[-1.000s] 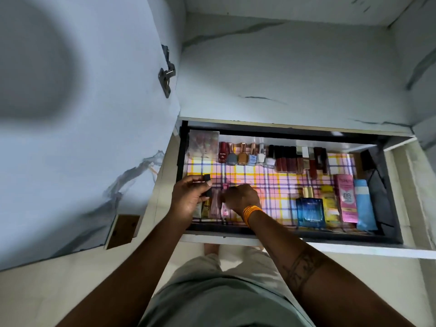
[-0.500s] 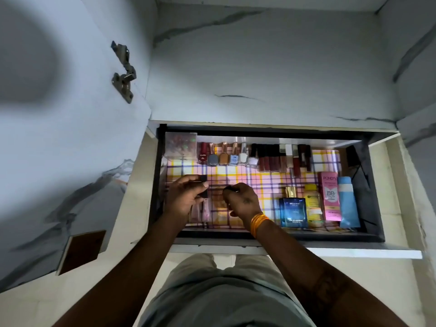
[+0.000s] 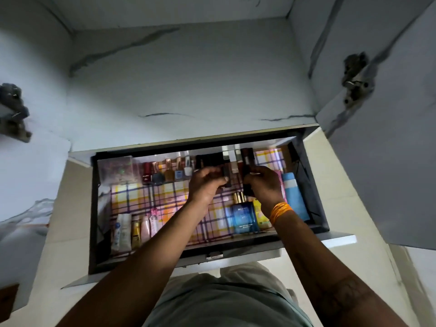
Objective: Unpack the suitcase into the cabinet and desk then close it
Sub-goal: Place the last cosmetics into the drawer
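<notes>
Both hands have moved from the front-left tubes to the back row of the open plaid-lined drawer (image 3: pixel 304 185). The left hand (image 3: pixel 207 185) pinches a slim dark lipstick tube (image 3: pixel 227 178); the right hand (image 3: pixel 265 185) grips a dark cosmetic stick (image 3: pixel 247 187), slotting them among the dark bottles.

An open drawer (image 3: pixel 316 180) lined with checked paper (image 3: pixel 146 197) is seen from above. Both hands are held over its back row. In the left hand (image 3: pixel 207 185) a small dark tube (image 3: pixel 227 178) is pinched by the fingers; in the right hand (image 3: pixel 264 185) a dark tube (image 3: pixel 247 175) is gripped upright. A row of nail polish bottles (image 3: pixel 169 171) is placed along the back wall. A blue perfume box (image 3: pixel 244 217) is standing near the front, just beside the right wrist, where orange bangles (image 3: pixel 280 211) are worn. A blue tube (image 3: pixel 293 194) is lying at the right side, and several tubes (image 3: pixel 132 230) are grouped at the front left.
</notes>
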